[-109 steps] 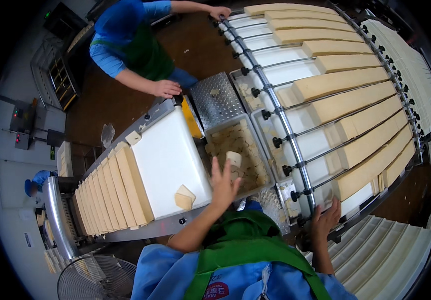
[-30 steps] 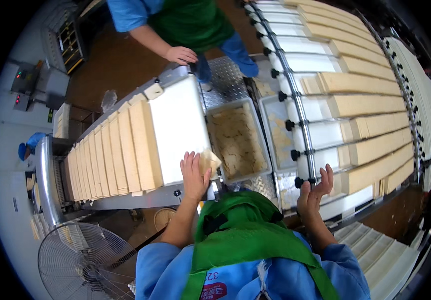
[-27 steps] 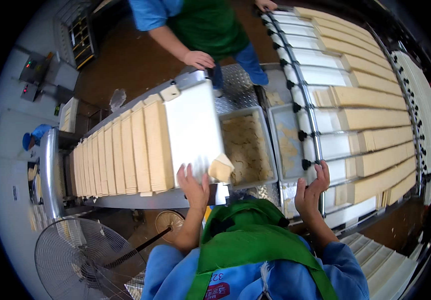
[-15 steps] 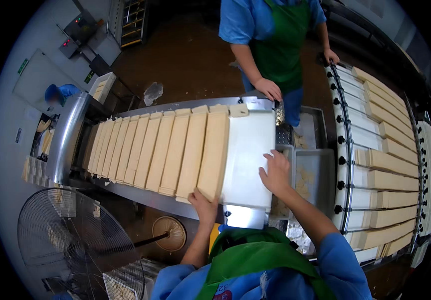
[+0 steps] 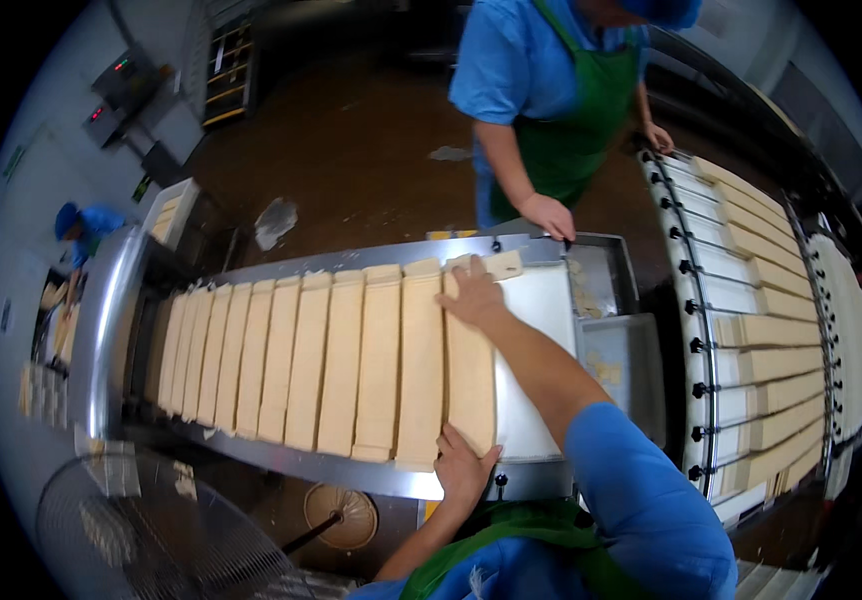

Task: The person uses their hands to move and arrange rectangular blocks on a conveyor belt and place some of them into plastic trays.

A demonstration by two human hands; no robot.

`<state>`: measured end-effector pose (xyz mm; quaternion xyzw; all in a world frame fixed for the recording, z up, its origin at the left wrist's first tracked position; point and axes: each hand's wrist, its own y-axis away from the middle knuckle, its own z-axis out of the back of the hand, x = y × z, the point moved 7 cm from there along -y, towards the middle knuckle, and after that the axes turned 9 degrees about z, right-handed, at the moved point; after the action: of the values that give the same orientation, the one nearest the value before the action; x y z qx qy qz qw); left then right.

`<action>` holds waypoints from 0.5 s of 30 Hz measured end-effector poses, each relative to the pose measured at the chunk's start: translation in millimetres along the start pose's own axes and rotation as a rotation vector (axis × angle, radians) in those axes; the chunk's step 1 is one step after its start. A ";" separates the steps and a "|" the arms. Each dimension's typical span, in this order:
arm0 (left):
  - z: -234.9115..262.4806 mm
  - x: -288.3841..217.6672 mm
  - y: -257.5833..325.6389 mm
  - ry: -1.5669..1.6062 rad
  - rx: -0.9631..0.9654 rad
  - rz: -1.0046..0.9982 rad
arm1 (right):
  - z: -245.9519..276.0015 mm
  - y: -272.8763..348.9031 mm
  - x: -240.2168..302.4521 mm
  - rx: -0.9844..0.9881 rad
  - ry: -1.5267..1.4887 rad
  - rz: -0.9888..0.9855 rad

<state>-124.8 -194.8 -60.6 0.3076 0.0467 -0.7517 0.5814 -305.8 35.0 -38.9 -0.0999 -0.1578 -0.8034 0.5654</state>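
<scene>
A row of long, pale beige stacks of dough sheets (image 5: 336, 365) lies crosswise on the conveyor in front of me. My left hand (image 5: 464, 468) holds the near end of the rightmost stack of dough sheets (image 5: 471, 385), with thumb and fingers spread about that end. Over the far end of the same stack lies my right hand (image 5: 474, 297), fingers apart and palm down. Just past those fingers a small flat dough piece (image 5: 506, 265) rests at the belt's far edge. Bare white belt (image 5: 536, 340) shows right of the stack.
Across the conveyor stands a co-worker in a green apron (image 5: 576, 130), one hand on its far right corner. Grey bins (image 5: 641, 360) with scraps sit beyond the belt's end. At right, a second conveyor (image 5: 696, 330) carries more stacks. A caged fan (image 5: 151, 530) stands lower left.
My right hand has moved left from the belt's end onto the rightmost stack's far end. The stacks sit closer to the belt's right end, and my left hand has shifted right. The view has tilted.
</scene>
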 end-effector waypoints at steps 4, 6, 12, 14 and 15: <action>-3.7 0.5 0.3 -0.001 0.014 -0.040 | 7.9 16.6 -15.4 -0.032 -0.081 -0.085; -1.9 -6.9 2.1 -0.006 -0.001 -0.086 | 14.8 27.0 -49.7 -0.029 0.030 -0.303; -18.1 -47.6 -3.5 -0.021 0.272 -0.169 | 55.5 115.4 -130.0 -0.078 -0.156 -0.662; -38.4 -70.7 3.4 -0.015 0.283 -0.219 | 49.4 141.8 -174.3 -0.215 -0.333 -0.686; -37.3 -71.4 0.4 0.033 0.237 -0.187 | 53.5 153.7 -174.2 -0.333 -0.317 -0.661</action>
<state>-99.6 -118.6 -53.7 0.3810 -0.0045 -0.7976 0.4677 -102.9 159.7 -26.5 -0.2569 -0.1345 -0.9311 0.2213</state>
